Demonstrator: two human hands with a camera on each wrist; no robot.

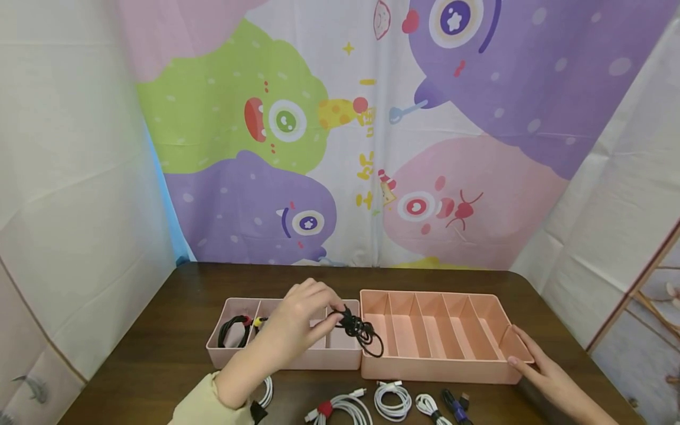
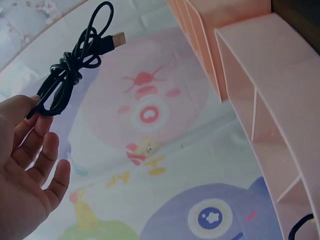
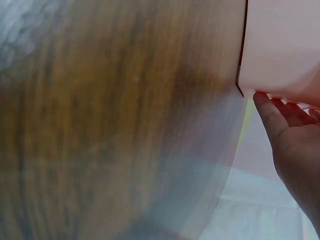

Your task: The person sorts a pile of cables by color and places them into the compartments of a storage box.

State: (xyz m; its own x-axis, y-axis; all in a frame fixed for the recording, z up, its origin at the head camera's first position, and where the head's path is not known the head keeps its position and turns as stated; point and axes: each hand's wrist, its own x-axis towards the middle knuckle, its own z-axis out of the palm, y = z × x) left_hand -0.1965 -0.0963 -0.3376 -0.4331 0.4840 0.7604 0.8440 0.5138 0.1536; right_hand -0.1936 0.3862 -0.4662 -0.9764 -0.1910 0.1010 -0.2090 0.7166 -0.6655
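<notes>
My left hand [image 1: 303, 316] pinches a bundled black USB cable [image 1: 355, 326] between thumb and fingertips, above the meeting ends of two divided boxes. In the left wrist view, the cable is knotted round its middle and its USB plug [image 2: 118, 39] sticks out. My right hand [image 1: 549, 375] holds the right end of the peach divided box [image 1: 441, 370], thumb at the near corner and fingers along the side. Its compartments show bare floors. Left of it stands the pale pink divided box [image 1: 340, 360], partly hidden by my left hand and forearm.
A black cable with a red tie [image 1: 247, 320] lies in the pale pink box's left compartment; a yellow tie [image 1: 260, 321] shows beside it. Along the near table edge lie a red-tied white cable [image 1: 350, 407], a coiled white cable [image 1: 393, 402] and a purple-tied dark cable [image 1: 455, 407].
</notes>
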